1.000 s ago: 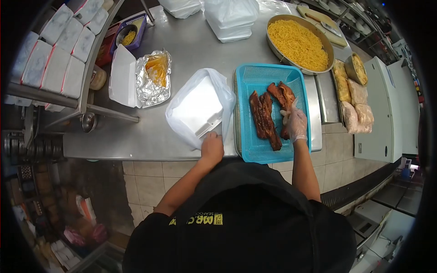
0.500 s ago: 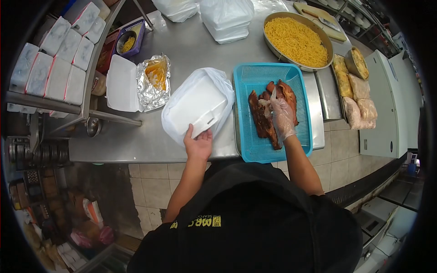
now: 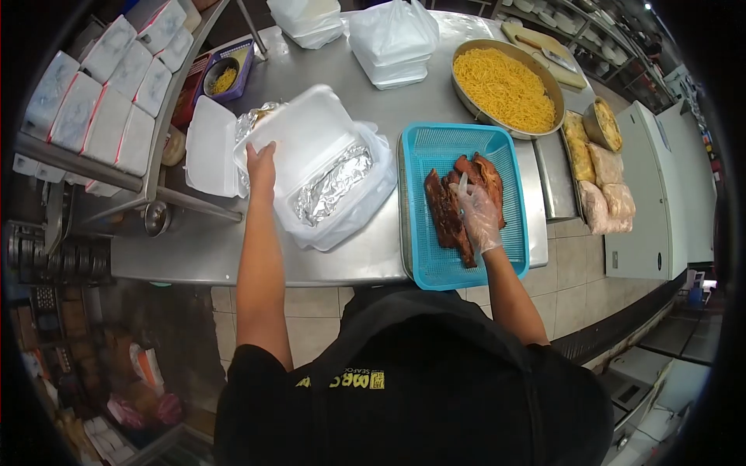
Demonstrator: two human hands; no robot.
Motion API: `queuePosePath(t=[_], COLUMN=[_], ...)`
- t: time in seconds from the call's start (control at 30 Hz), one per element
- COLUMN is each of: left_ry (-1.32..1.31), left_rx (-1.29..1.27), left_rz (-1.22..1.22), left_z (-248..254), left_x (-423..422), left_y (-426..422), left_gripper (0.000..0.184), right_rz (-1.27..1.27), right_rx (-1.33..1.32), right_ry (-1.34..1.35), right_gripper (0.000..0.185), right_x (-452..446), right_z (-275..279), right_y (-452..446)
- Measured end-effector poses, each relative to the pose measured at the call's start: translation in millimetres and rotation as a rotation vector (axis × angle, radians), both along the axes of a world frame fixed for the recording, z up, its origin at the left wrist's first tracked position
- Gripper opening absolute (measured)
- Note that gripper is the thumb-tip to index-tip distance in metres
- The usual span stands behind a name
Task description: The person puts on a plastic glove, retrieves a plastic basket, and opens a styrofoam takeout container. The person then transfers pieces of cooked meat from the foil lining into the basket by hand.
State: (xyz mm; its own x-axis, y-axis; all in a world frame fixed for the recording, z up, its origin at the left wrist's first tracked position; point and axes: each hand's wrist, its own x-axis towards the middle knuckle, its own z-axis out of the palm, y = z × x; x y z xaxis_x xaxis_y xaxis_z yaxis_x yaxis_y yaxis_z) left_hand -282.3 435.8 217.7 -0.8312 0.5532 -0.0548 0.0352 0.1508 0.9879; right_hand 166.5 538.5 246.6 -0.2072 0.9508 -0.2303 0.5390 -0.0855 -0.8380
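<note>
A white foam box (image 3: 311, 132) stands open inside a plastic bag (image 3: 381, 175), its lid tilted up to the left, with crumpled foil (image 3: 334, 186) in its base. My left hand (image 3: 262, 163), bare, grips the edge of the lid. In a blue basket (image 3: 435, 140) lie dark roasted meat pieces (image 3: 447, 213). My right hand (image 3: 479, 210), in a clear plastic glove, is over the meat with its fingers closed; what they hold, if anything, is hidden. Another open foam box (image 3: 210, 147) is partly behind the raised lid.
A large round pan of yellow noodles (image 3: 505, 85) is beyond the basket. Bagged boxes (image 3: 395, 46) stand at the table's back. A cutting board (image 3: 571, 74) with a knife is back right. On the left, a metal shelf (image 3: 78, 163) holds wrapped packs; filled bags (image 3: 606, 167) lie on the right.
The foam box has been opened, showing the foil inside. My left hand has moved left and away from me with the lid. My right hand has shifted left over the meat.
</note>
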Motion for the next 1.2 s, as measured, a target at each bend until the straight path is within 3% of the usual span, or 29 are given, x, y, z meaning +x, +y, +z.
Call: queuePosePath(t=[0.07, 0.13, 0.17, 0.27, 0.33, 0.37, 0.47, 0.53, 0.67, 0.77, 0.83, 0.87, 0.93, 0.97, 1.03, 1.1, 1.2], left_ry=[0.402, 0.690, 0.717, 0.675, 0.761, 1.021, 1.229, 1.032, 0.718, 0.787, 0.691, 0.545, 0.592, 0.605, 0.750, 0.807, 1.072], left_rx=[-0.482, -1.112, -1.068, -1.104, -1.138, -0.976, -0.478, -0.414, -0.595, -0.647, -0.303, -0.334, -0.249, -0.367, -0.313, -0.439, -0.696], left_rz=[-0.125, -0.410, -0.407, -0.319, -0.263, -0.151, -0.222, -0.453, -0.770, -0.748, -0.674, -0.733, -0.611, -0.577, -0.462, -0.484, -0.679], left_z=[-26.5, -38.3, -60.8, -56.9, -31.5, -28.0, -22.9, -45.1, -55.7, -72.2, -78.6, -81.0, -65.6, -49.5, -35.8, -28.8, -40.7], left_x=[-17.9, 0.2, 1.0, 14.5, 29.0, 41.9, 106.6, 158.3, 256.2, 282.9, 277.1, 265.0, 243.6, 233.4, 210.9, 201.9, 203.9], left_y=[6.3, 10.8, 9.8, 24.5, 27.7, 22.2, 15.2, 11.0, -9.7, -42.3, -54.0, -59.0, -64.9, -64.6, -57.1, -48.2, -42.0], left_gripper=[0.091, 0.094, 0.092, 0.085, 0.073, 0.052, 0.034, 0.037, 0.032, 0.031, 0.035, 0.032, 0.028, 0.025, 0.019, 0.015, 0.012], right_rz=[0.002, 0.004, 0.020, 0.081, -0.026, -0.079, 0.035, -0.009, -0.054, 0.013, 0.056, 0.067, 0.052, 0.051, 0.166, 0.201, 0.349], right_rx=[0.008, -0.013, 0.015, 0.157, -0.215, -0.422, -0.560, -0.582, -0.567, -0.492, -0.465, -0.446, -0.411, -0.414, -0.323, -0.316, -0.160], right_ry=[0.071, 0.122, 0.075, 0.019, 0.319, 0.497, 0.941, 1.048, 1.022, 0.907, 0.904, 0.853, 0.809, 0.814, 0.664, 0.703, 0.514], right_gripper=[0.043, 0.032, 0.037, 0.044, 0.073, 0.096, 0.089, 0.086, 0.091, 0.094, 0.096, 0.094, 0.083, 0.083, 0.074, 0.068, 0.062], right_x=[2.8, 7.8, 14.3, 41.7, 47.4, 51.2, 79.7, 77.5, 69.5, 52.7, 40.4, 35.2, 24.2, 19.9, 12.6, 8.5, -10.3], right_z=[0.9, 3.7, 1.1, -27.9, -6.7, -3.3, -19.6, -6.8, -3.3, 7.8, 7.4, 8.1, 16.7, 15.1, 9.7, 11.2, 48.0], right_y=[-8.2, -12.9, -14.2, -7.1, -12.4, -11.4, -6.7, -10.8, -1.8, 5.2, 9.1, 11.2, 9.2, 10.6, 10.0, 2.8, -9.9])
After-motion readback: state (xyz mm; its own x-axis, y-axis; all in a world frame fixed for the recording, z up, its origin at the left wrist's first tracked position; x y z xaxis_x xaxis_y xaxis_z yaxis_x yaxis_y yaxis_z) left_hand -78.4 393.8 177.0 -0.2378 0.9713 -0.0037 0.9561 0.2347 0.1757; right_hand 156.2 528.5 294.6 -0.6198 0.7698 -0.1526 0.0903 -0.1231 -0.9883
